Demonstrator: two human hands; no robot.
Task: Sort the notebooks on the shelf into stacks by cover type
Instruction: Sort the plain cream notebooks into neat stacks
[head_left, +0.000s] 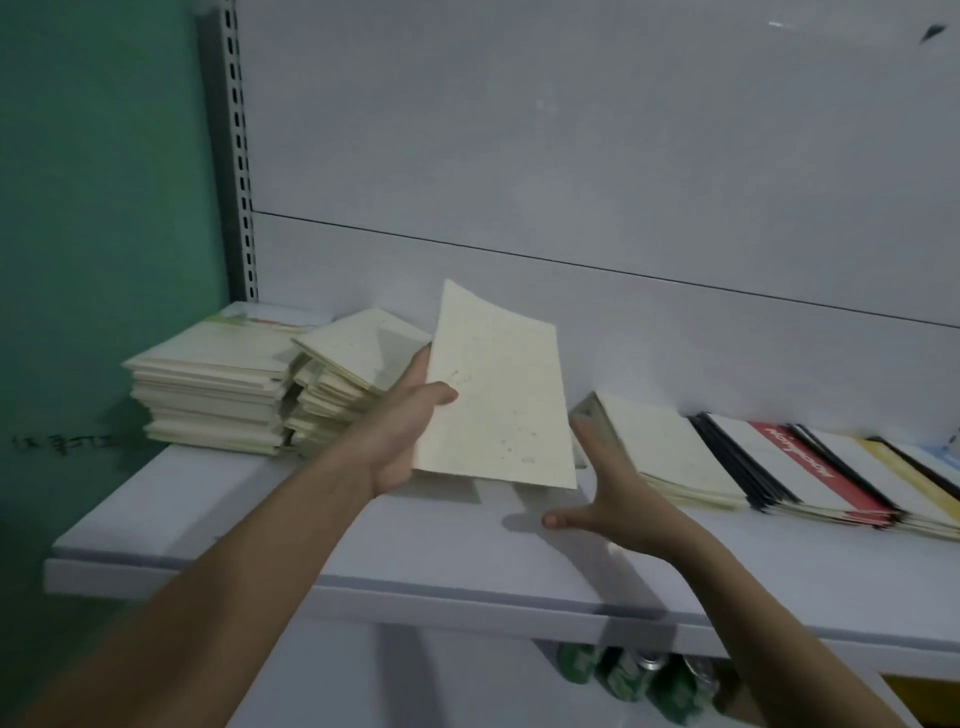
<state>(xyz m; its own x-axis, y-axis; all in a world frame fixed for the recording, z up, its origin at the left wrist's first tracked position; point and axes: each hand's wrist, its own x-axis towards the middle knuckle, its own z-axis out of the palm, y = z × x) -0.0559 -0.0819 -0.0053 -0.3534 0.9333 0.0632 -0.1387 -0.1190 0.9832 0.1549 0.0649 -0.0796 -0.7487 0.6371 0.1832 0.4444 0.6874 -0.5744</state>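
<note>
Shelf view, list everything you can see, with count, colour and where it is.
held notebook: one, cream, raised above the shelf middle
cream stacks: two, left end, the right one untidy
fanned row of notebooks: count unclear, cream, black, white and red, yellow, right side
shelf: one, pale grey
cans: several, green, under the shelf
left hand: grips the held notebook
right hand: fingers straight, against the row's cream end

A pale cream notebook (496, 395) is held up above the white shelf (322, 540), tilted, with little spots on its cover. Two tall stacks of cream notebooks (208, 384) sit at the left end. A leaning row of notebooks (779, 467) lies at the right, cream ones first, then black, white, red and yellow.
</note>
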